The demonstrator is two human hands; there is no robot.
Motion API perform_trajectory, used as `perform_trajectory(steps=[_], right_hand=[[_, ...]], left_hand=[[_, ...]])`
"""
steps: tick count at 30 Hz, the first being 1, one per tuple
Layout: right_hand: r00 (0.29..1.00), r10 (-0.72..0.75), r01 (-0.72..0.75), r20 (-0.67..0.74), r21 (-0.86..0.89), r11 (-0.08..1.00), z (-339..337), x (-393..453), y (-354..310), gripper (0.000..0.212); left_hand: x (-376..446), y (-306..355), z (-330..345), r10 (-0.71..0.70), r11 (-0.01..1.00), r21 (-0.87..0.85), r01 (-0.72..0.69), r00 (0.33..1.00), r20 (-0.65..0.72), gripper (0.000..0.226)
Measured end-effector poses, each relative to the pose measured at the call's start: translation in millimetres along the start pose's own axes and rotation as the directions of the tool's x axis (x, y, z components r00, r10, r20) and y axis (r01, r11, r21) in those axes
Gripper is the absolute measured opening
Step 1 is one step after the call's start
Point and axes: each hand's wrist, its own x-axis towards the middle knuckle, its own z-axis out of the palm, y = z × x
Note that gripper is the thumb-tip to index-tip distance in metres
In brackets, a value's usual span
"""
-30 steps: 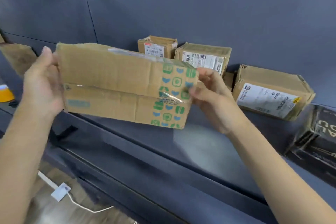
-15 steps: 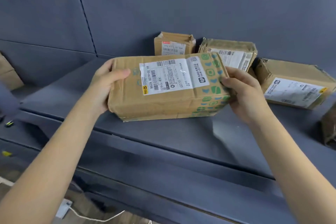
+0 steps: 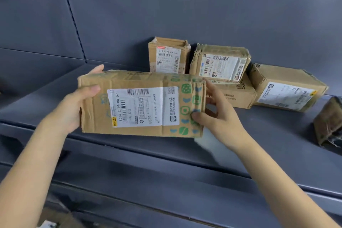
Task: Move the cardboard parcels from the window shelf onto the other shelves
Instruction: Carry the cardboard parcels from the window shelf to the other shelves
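A long cardboard parcel with a white shipping label and green printed tape is tilted label-up over the front of the grey shelf. My left hand grips its left end, thumb on the label face and fingers behind. My right hand grips its right end, thumb on the green tape. I cannot tell whether its lower edge touches the shelf. Behind it on the same shelf stand a small upright parcel, a crumpled parcel stacked on a flat one, and a larger parcel.
A dark wrapped package lies at the shelf's right edge. The grey back panel rises behind the parcels. Bare shelf surface lies to the left of the held parcel. A lower shelf ledge runs below.
The parcel has tipped so its label faces me more squarely and has come closer to the stacked parcels on the shelf. Both hands keep their grip on its ends.
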Motion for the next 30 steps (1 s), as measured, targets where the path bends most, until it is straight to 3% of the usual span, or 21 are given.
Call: perform_trajectory(steps=[4, 7, 9, 13, 16, 20, 23, 27, 30], right_hand=[[1.000, 0.015, -0.016, 0.021, 0.043, 0.999, 8.6, 15.3, 2.0, 0.079], [0.998, 0.041, -0.043, 0.043, 0.040, 0.998, 15.4, 24.1, 7.0, 0.082], [0.997, 0.068, -0.069, 0.025, 0.048, 0.996, 19.2, 25.5, 9.6, 0.086], [0.992, 0.098, -0.080, -0.077, 0.206, 0.975, 20.7, 25.5, 6.1, 0.075], [0.984, 0.129, -0.090, -0.121, 0.280, 0.956, 14.0, 27.7, 2.6, 0.078], [0.997, 0.077, -0.077, 0.001, 0.159, 0.984, 2.5, 29.4, -0.3, 0.087], [0.994, 0.036, -0.054, 0.107, 0.168, 0.984, 0.9, 26.6, -2.3, 0.084], [0.999, -0.008, 0.003, 0.048, 0.105, 0.994, 15.2, 12.2, 0.4, 0.083], [1.000, -0.030, 0.031, -0.005, 0.076, 0.997, 26.7, 5.4, 0.9, 0.085]], left_hand=[[3.0, -2.6, -0.5, 0.054, 0.999, 0.011, -0.053, 0.996, -0.073, 0.075], [1.8, -2.5, -1.3, 0.082, 0.995, 0.059, -0.078, 0.994, -0.076, 0.094], [1.1, -4.6, -2.3, 0.114, 0.991, 0.087, -0.105, 0.988, -0.100, 0.092], [-0.5, -2.6, -1.5, 0.151, 0.987, 0.089, -0.136, 0.968, -0.202, 0.047], [1.0, 9.6, -1.0, 0.151, 0.987, 0.095, -0.131, 0.956, -0.251, 0.036], [12.9, 39.8, 3.0, 0.173, 0.973, 0.189, -0.135, 0.963, -0.204, 0.040], [24.6, 62.5, 7.3, 0.140, 0.962, 0.250, -0.107, 0.983, -0.118, 0.036], [28.8, 79.9, -1.4, 0.066, 0.952, 0.299, -0.060, 0.998, -0.011, 0.046], [29.4, 80.9, -5.9, 0.114, 0.932, 0.350, -0.093, 0.993, -0.038, 0.027]])
